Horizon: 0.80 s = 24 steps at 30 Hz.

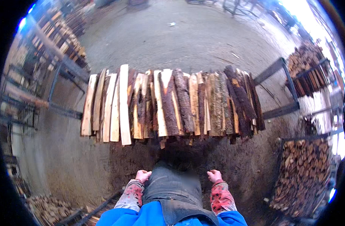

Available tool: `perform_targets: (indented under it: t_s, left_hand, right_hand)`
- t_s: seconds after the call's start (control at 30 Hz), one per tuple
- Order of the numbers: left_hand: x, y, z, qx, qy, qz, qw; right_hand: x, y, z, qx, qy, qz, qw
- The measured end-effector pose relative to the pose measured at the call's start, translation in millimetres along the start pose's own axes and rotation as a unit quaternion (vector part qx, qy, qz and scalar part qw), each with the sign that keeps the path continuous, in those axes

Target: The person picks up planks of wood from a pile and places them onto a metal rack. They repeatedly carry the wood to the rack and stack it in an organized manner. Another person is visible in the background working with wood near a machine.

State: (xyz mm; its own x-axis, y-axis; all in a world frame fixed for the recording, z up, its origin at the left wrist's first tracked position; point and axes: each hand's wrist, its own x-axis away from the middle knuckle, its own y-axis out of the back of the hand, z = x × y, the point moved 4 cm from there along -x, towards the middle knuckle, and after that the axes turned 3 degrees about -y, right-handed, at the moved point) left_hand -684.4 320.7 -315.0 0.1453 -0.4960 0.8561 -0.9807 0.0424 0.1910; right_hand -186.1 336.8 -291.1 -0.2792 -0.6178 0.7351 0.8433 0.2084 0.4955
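Ahead of me a metal rack (279, 111) carries a row of split firewood logs (181, 101), laid side by side with their near ends toward me. Some pieces show pale split wood, others dark bark. One pale split log (124, 103) reaches farther out than its neighbours. Beside my left thigh, my left hand (143, 176) hangs with its fingers curled closed and no object showing in it. My right hand (214, 175) is likewise closed by my right thigh, nothing visible in it. Both hands are apart from the logs.
A framed stack of firewood (302, 175) stands at the right, with another woodpile (305, 62) behind it. More stacked wood (61, 35) lines the far left. A low pile of logs (50, 209) lies at the lower left. The concrete floor (142, 41) stretches beyond the rack.
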Motion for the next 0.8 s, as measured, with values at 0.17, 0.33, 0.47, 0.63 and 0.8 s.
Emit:
perform_targets:
  t_s: [0.17,0.33,0.47,0.63,0.8]
  left_hand:
    - [-2,-33,-73,-0.082,-0.035,0.087,0.992]
    - [-28,-55,-119,-0.197,-0.042,0.131,0.971]
    - [-21,-77,-175,-0.226,-0.084,0.159,0.957]
    - [-53,-109,-202,-0.277,-0.095,0.196,0.936]
    - [-48,-167,-224,-0.391,-0.103,0.249,0.88]
  right_hand:
    - [58,6,-69,-0.201,-0.146,-0.063,0.967]
    - [121,-51,-90,-0.426,-0.217,-0.09,0.874]
    - [151,-93,-109,-0.478,-0.246,-0.125,0.834]
    - [165,-123,-134,-0.544,-0.256,-0.198,0.774]
    - [171,-119,-157,-0.598,-0.257,-0.237,0.721]
